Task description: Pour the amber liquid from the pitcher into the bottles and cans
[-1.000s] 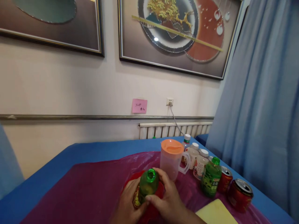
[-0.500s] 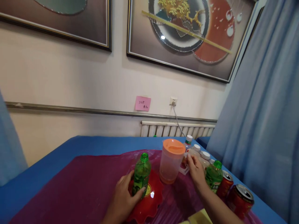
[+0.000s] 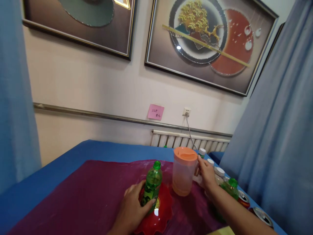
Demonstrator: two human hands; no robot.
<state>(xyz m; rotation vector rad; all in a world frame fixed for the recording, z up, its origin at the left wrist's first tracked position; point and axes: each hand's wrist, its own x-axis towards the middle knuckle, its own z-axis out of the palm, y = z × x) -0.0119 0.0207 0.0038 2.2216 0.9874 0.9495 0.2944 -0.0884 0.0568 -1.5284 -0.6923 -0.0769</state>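
Note:
My left hand (image 3: 133,207) is wrapped around the lower part of a green plastic bottle (image 3: 153,179). The bottle stands almost upright over a red scalloped plate (image 3: 165,213), its mouth showing no cap. To its right is a translucent pitcher (image 3: 182,178) with an orange lid (image 3: 186,154) and a little amber liquid at the bottom. My right hand (image 3: 206,173) has its fingers closed at the top of the pitcher's handle; the fingertips are partly hidden. The pitcher appears to rest on the purple sheet (image 3: 102,192).
Along the right edge are white-capped bottles (image 3: 219,172), another green bottle (image 3: 231,187) and drink cans (image 3: 262,216), partly behind my right forearm. A yellow object (image 3: 222,231) shows at the bottom edge. A blue cloth (image 3: 107,150) covers the table; a radiator (image 3: 171,139) stands behind it.
My right hand has moved from beside the handle onto its upper part and closed there. My left hand still holds the green bottle. The whole view has shifted slightly.

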